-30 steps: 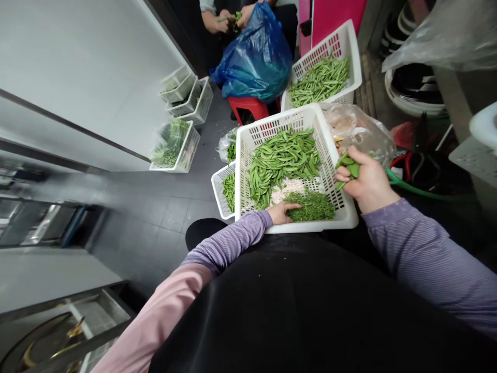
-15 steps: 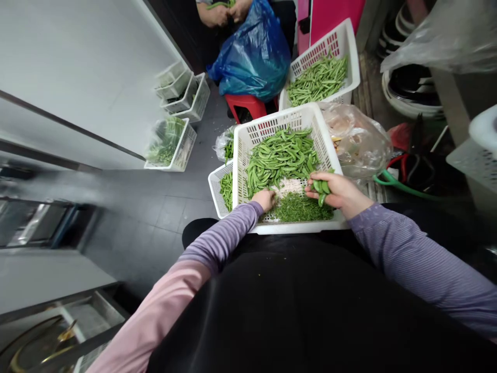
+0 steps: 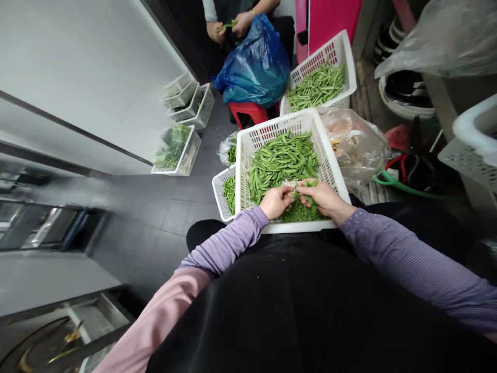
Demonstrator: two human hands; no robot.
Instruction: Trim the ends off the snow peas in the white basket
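Note:
A white slotted basket (image 3: 330, 150) rests at my lap. In its far part lies a heap of snow peas (image 3: 283, 158), and nearer to me a layer of thin green trimmings (image 3: 301, 212). Above the trimmings, my left hand (image 3: 276, 202) pinches with thumb and forefinger at one end of a snow pea, close against the fingertips of my right hand. Several snow peas (image 3: 311, 199) are gathered in my right hand (image 3: 326, 198), whose fingers are closed around them. The pod between the two hands is mostly hidden by fingers.
Beyond stands another basket of green pods (image 3: 318, 85). A blue plastic bag (image 3: 256, 62) sits on a red stool (image 3: 248, 111), with a co-worker's hands (image 3: 243, 23) behind it. A clear bag (image 3: 355, 145) lies right; a small basket (image 3: 222, 194) stands left.
My left hand has risen from the basket's near left and moved right to meet my right hand. My right hand has shifted slightly left with its snow peas.

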